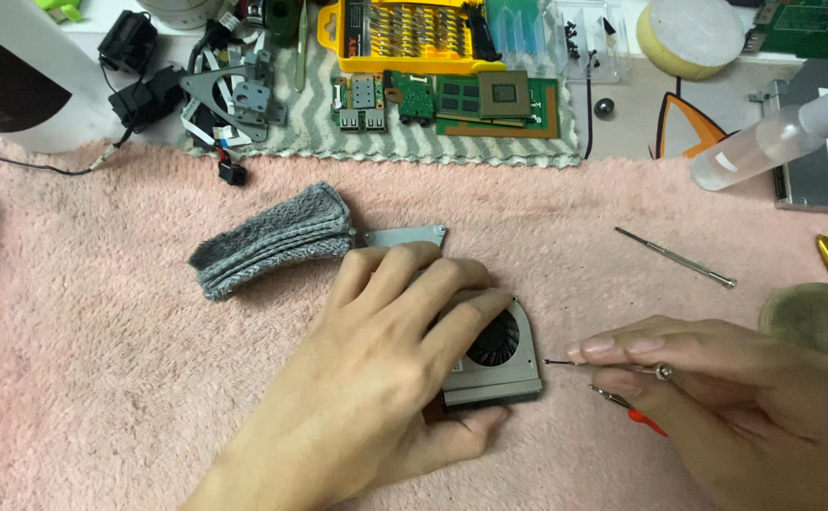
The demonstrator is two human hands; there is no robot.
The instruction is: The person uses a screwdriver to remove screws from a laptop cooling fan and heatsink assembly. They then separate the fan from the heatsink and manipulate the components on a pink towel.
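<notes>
While the left hand [385, 350] presses flat and spread on the laptop fan [491, 355] lying on the pink towel [102, 378], the right hand [716, 397] pinches a small screwdriver [612, 366]; its tip could slip and scratch the fan's housing.

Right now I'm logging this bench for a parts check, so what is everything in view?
Cooling fan: one, grey metal with black blades, centre of pink mat, under left hand.
Knitted cloth: one, grey, folded, left of fan.
Thin screwdriver: one, silver, loose on mat, right.
Circuit boards: several, green, top centre on grey zigzag cloth.
Bit set case: one, yellow, top centre.
Spray bottle: one, clear, top right.
Round sponge: one, yellowish, top right.
Metal bracket: one, grey, top left.
Left hand: pressing on fan.
Right hand: pinching a fine tool, tip toward fan.
</notes>
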